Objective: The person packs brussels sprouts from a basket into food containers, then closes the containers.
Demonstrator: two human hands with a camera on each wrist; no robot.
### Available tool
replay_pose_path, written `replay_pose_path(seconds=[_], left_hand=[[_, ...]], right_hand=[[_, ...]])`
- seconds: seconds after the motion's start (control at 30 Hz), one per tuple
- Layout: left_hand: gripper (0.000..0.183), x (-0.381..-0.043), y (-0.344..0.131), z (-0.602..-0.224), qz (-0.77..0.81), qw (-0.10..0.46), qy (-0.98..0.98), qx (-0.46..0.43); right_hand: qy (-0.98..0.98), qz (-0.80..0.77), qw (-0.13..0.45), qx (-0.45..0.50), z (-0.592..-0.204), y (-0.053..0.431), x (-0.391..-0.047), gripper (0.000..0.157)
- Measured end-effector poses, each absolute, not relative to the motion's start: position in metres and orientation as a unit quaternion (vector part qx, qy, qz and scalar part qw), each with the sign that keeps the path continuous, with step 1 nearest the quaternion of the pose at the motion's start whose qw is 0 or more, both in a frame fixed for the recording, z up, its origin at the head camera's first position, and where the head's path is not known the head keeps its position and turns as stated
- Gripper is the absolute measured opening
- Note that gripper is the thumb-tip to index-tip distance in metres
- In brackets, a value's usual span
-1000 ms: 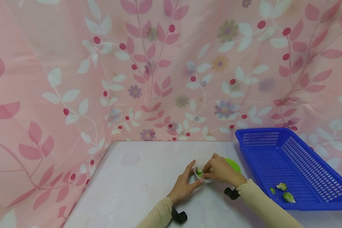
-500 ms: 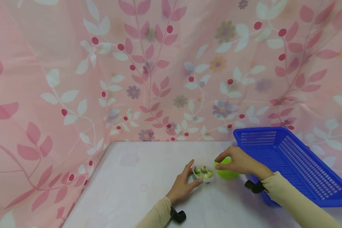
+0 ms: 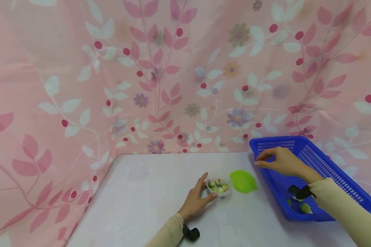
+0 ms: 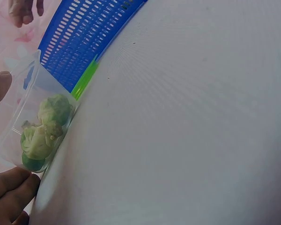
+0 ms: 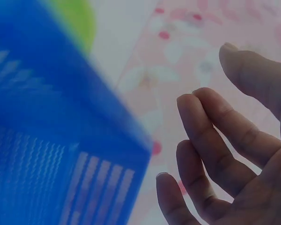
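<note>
Head view: your left hand point(image 3: 194, 202) rests on the table point(image 3: 142, 199), its grip holding the tub point(image 3: 225, 194) between thumb and fingers. Sprouts point(image 3: 220, 189) sit inside the tub. Your right hand point(image 3: 284, 163) is up by the basket point(image 3: 269, 185), its grip loosely spread, thumb apart from the bent fingers. A green lid point(image 3: 243, 181) lies between tub and basket. More sprouts point(image 3: 305, 208) lie in the basket.

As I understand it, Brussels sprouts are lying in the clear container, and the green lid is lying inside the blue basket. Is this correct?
Not entirely. The green lid is not inside the blue basket; the head view shows it on the table, between container and basket. The Brussels sprouts are indeed in the clear container.
</note>
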State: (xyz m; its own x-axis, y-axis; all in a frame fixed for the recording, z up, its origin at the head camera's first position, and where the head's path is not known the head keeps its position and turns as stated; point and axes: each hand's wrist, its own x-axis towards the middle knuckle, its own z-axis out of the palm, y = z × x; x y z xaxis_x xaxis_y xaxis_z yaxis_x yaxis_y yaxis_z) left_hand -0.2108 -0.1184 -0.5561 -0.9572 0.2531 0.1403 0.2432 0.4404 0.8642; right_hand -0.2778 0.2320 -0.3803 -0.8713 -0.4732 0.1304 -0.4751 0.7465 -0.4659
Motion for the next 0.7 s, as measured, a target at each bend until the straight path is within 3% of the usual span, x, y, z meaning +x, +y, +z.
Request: replay_pose_path(seconds=[0.2, 0.33, 0.7], left_hand=[[0.086, -0.211, -0.118, -0.556, 0.508, 0.008, 0.849, 0.144], [0.087, -0.211, -0.118, -0.556, 0.508, 0.01, 0.849, 0.145], [0.086, -0.212, -0.118, -0.556, 0.512, 0.003, 0.845, 0.152]], right_hand=[[-0.944, 0.226, -0.013, 0.239, -0.392, 0.26, -0.278, 0.027], [-0.94, 0.225, -0.061, 0.248, -0.404, 0.279, -0.278, 0.027], [-0.861, 0.3, -0.294, 0.287, -0.433, 0.326, -0.285, 0.036]])
